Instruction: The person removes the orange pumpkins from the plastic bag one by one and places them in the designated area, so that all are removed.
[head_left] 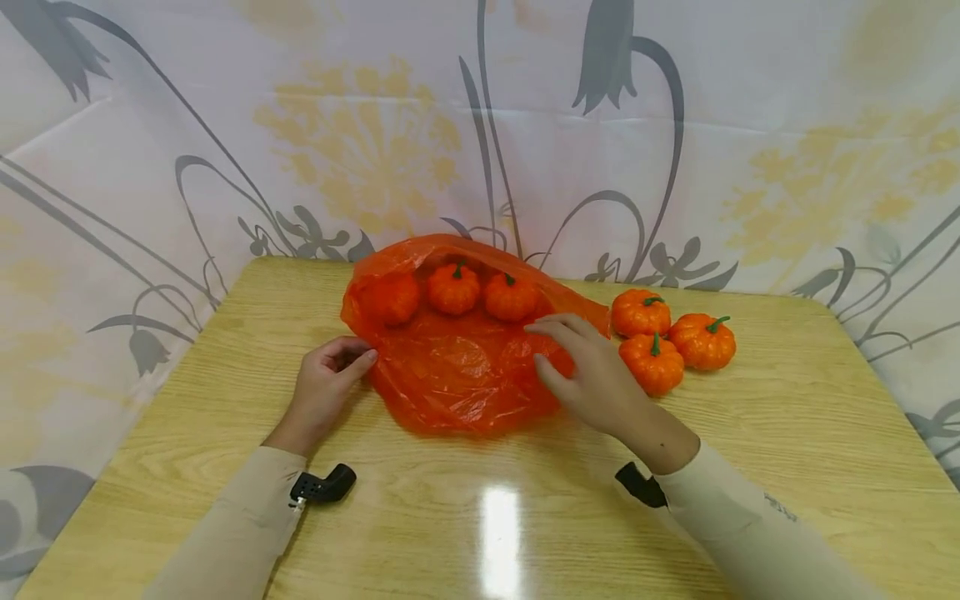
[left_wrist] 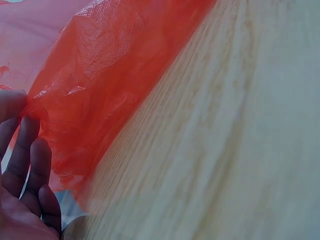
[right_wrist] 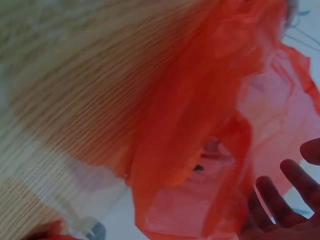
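A translucent red plastic bag (head_left: 465, 383) lies spread on the table with its mouth gaping. Three small orange pumpkins with green stems show in it: one at the left (head_left: 395, 298), one in the middle (head_left: 453, 289), one at the right (head_left: 511, 297). My left hand (head_left: 330, 379) pinches the bag's left edge between thumb and fingers, also seen in the left wrist view with the bag's film (left_wrist: 105, 75). Over the bag's right side, my right hand (head_left: 596, 375) has its fingers spread and slightly bent, holding nothing; the right wrist view shows those fingers (right_wrist: 277, 202) beside the film.
Three more pumpkins (head_left: 651, 364) sit grouped on the table (head_left: 787, 450), just right of the bag and close to my right hand. A flower-patterned cloth (head_left: 420, 125) hangs behind the table's far edge. Each wrist wears a black camera mount (head_left: 322, 485).
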